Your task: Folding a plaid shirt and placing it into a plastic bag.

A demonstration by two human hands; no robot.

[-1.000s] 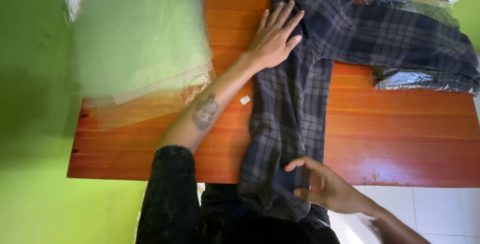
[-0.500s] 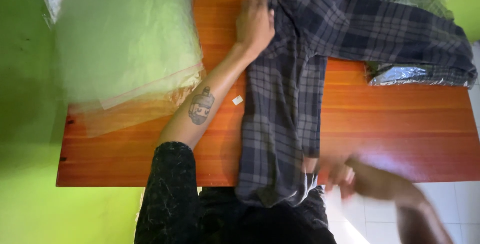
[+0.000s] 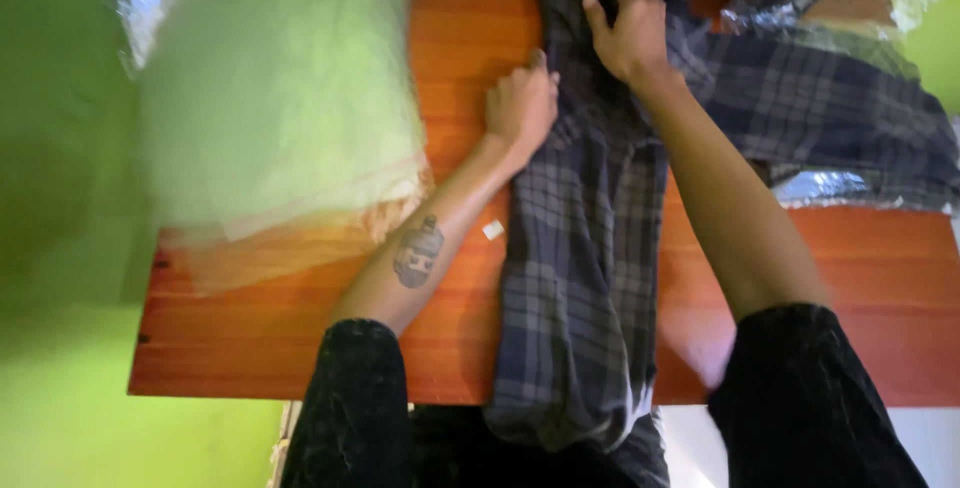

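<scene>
Plaid shirt [image 3: 585, 278], dark grey-blue check, lies lengthwise down the middle of the orange wooden table [image 3: 850, 278], its lower end hanging off the near edge toward my lap, one sleeve thrown out to the right across the far corner. My left hand [image 3: 520, 106] sits on the shirt's left edge near the top, fingers curled in and knuckles up, apparently pinching the edge of the cloth; the frame is soft with motion, so I can't swear the fabric is actually between the fingertips. My right hand [image 3: 628, 28] reaches further up, near the collar end, fingers bent and bunching a fold of the cloth under the palm. Judging by the way it drapes and puddles over the table edge, this is light, limp woven stuff: no stiffness, it will sag wherever it isn't held and slide easily on the polished wood. Not fragile. Best purchase, I reckon, is at seams and edges, shoulder line or side hem, with two hands set apart so the body stays flat; a single pinch mid-panel would only drag up a peak. Clear plastic bags [image 3: 280, 98] lie just left of my forearm; crinkled plastic wrap [image 3: 830, 186] shows beneath the sleeve at right. Small white tag [image 3: 492, 230] on the wood beside the shirt.
</scene>
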